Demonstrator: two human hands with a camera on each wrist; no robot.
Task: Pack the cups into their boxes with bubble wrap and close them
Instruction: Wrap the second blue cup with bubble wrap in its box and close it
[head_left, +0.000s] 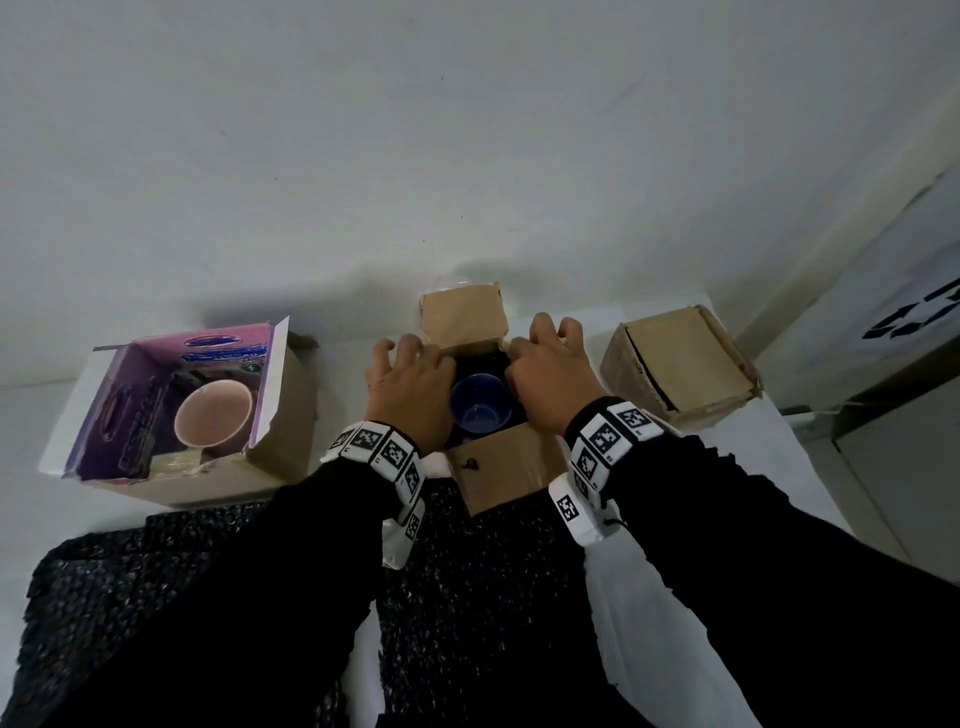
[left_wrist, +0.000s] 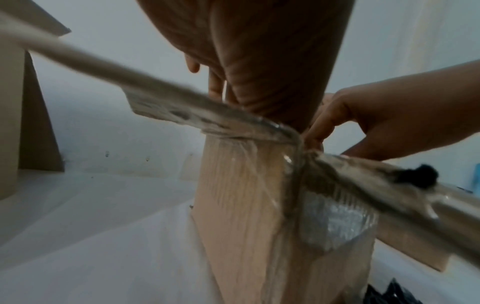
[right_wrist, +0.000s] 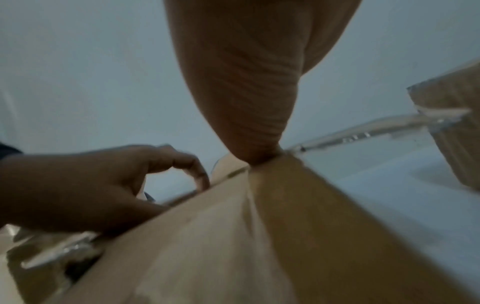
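A small blue cup stands upright inside the open middle cardboard box. The box's far flap stands up and its near flap lies toward me. My left hand sits on the box's left side, fingers curled over the left flap. My right hand grips the right rim with bent fingers, its palm on the box corner. Crinkled clear plastic clings to the box's side. A pink cup sits in an open box with a purple lining at the left.
A closed cardboard box stands at the right. All the boxes rest on a white surface against a white wall. A dark speckled mat lies in front of them, under my forearms.
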